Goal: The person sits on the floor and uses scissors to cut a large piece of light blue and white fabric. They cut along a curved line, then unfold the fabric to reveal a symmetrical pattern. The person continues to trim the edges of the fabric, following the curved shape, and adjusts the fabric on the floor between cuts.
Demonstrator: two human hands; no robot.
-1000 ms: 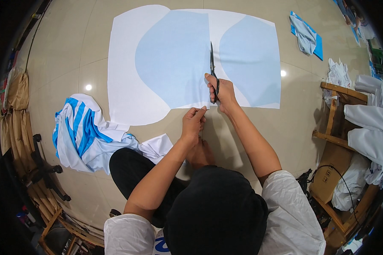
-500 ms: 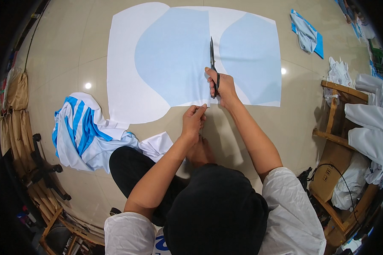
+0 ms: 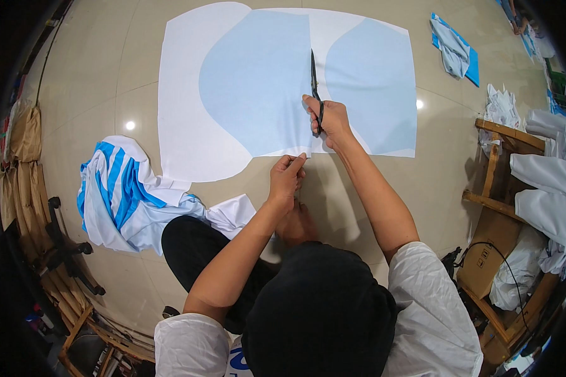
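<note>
A wide sheet of white fabric (image 3: 182, 113) printed with two light blue panels lies spread over the floor in front of me. My right hand (image 3: 328, 119) grips black-handled scissors (image 3: 315, 81), whose blades point away from me along the straight right edge of the larger blue panel (image 3: 251, 81). The blades look nearly closed, and the fabric runs in small creases beside them. At the sheet's near edge, my left hand (image 3: 287, 176) pinches the fabric between thumb and fingers, just below the scissors. The smaller blue panel (image 3: 374, 88) lies to the right of the blades.
A heap of white and blue striped fabric (image 3: 122, 195) lies on the left. Folded blue and grey cloth (image 3: 456, 50) rests at the far right. A wooden frame (image 3: 509, 135) with white fabric and a cardboard box (image 3: 490, 251) stands at the right; brown paper rolls (image 3: 22, 195) line the left.
My right hand and the scissors have advanced slightly away from me along the blue panel's edge. My left hand keeps its pinch in nearly the same place.
</note>
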